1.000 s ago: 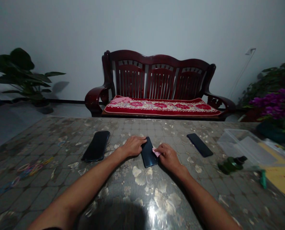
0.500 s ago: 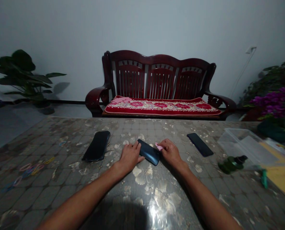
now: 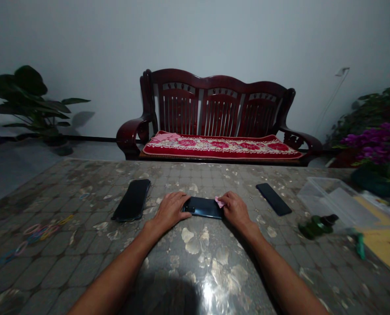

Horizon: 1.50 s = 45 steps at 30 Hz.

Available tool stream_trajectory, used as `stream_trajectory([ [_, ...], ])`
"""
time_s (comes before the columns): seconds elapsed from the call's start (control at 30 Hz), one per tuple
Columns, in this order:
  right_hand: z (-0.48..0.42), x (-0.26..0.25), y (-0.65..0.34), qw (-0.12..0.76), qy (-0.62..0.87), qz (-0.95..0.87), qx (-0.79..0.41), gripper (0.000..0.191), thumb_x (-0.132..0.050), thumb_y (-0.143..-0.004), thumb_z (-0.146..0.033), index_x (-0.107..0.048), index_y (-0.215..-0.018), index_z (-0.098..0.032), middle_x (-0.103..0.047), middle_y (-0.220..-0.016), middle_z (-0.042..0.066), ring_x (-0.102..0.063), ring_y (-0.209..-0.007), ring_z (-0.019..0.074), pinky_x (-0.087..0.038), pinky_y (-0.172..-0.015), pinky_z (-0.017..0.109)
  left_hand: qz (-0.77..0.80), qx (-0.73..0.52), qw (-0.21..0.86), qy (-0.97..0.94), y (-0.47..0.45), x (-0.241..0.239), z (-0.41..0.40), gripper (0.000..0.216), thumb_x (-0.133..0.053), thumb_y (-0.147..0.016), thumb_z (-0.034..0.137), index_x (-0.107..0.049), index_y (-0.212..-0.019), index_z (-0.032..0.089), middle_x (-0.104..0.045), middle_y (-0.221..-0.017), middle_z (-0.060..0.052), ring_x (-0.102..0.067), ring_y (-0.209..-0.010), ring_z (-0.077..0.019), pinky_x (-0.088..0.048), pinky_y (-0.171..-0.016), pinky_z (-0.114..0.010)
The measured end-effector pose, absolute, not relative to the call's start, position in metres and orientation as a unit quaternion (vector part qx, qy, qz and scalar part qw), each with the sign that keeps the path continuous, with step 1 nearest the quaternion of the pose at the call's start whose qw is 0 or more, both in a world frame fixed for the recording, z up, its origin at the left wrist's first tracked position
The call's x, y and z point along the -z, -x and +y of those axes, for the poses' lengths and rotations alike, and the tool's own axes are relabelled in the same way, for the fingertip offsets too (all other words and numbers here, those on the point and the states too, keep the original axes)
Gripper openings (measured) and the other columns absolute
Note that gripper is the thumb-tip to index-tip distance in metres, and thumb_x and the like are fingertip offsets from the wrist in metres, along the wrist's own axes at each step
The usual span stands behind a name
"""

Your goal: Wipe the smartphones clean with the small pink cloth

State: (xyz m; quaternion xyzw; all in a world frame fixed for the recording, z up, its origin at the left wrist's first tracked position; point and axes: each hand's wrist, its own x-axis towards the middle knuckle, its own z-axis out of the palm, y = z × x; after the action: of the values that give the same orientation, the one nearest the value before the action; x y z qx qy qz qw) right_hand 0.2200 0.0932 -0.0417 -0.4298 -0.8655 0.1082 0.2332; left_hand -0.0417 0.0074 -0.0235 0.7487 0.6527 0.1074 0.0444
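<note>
A dark blue smartphone lies sideways on the patterned tablecloth, its back with the camera lenses facing up. My left hand grips the phone's left end, thumb at the near edge and fingers at the far edge. At the other end, my right hand pinches a small pink cloth against the phone's right edge; its fingertips are partly hidden. A black phone rests to the left of my hands, and another dark phone lies to the right.
On the right stand a clear plastic box, a green spray bottle and a pot of purple flowers. Colourful rubber bands are scattered on the left. Beyond the table is a wooden bench.
The phone has turned from a slant to lie level, and its camera lenses now show at the left end. My left hand has shifted slightly left, and the right hand slightly right.
</note>
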Motion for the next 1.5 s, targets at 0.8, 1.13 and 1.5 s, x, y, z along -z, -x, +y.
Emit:
stream_trajectory([
  [0.8, 0.073, 0.038, -0.224, 0.215, 0.418, -0.875, -0.115, 0.029, -0.054, -0.087, -0.007, -0.078, -0.096, -0.022, -0.066, -0.089, 0.006, -0.06, -0.086, 0.0188, -0.042, -0.076, 0.027, 0.618, -0.121, 0.1, -0.77, 0.044, 0.027, 0.017, 0.056, -0.08, -0.081, 0.036, -0.064, -0.132, 0.022, -0.063, -0.139, -0.012, -0.057, -0.128, -0.0323, -0.042, -0.11, -0.047],
  [1.13, 0.061, 0.045, -0.225, 0.227, 0.4, -0.881, -0.11, 0.028, -0.053, -0.089, -0.009, -0.077, -0.095, -0.021, -0.064, -0.087, 0.007, -0.058, -0.085, 0.0194, -0.042, -0.075, 0.028, 0.61, -0.127, 0.095, -0.776, 0.041, 0.037, 0.016, 0.051, -0.079, -0.081, 0.03, -0.065, -0.129, 0.018, -0.06, -0.142, -0.013, -0.059, -0.126, -0.0302, -0.044, -0.109, -0.042],
  [1.5, 0.064, 0.044, -0.232, 0.241, 0.44, -0.852, -0.149, 0.027, -0.055, -0.09, -0.01, -0.078, -0.095, -0.022, -0.064, -0.086, 0.005, -0.061, -0.085, 0.0178, -0.043, -0.074, 0.026, 0.613, -0.15, 0.093, -0.77, 0.04, 0.039, 0.014, 0.049, -0.08, -0.08, 0.028, -0.067, -0.126, 0.018, -0.062, -0.139, -0.013, -0.059, -0.124, -0.0309, -0.045, -0.108, -0.043],
])
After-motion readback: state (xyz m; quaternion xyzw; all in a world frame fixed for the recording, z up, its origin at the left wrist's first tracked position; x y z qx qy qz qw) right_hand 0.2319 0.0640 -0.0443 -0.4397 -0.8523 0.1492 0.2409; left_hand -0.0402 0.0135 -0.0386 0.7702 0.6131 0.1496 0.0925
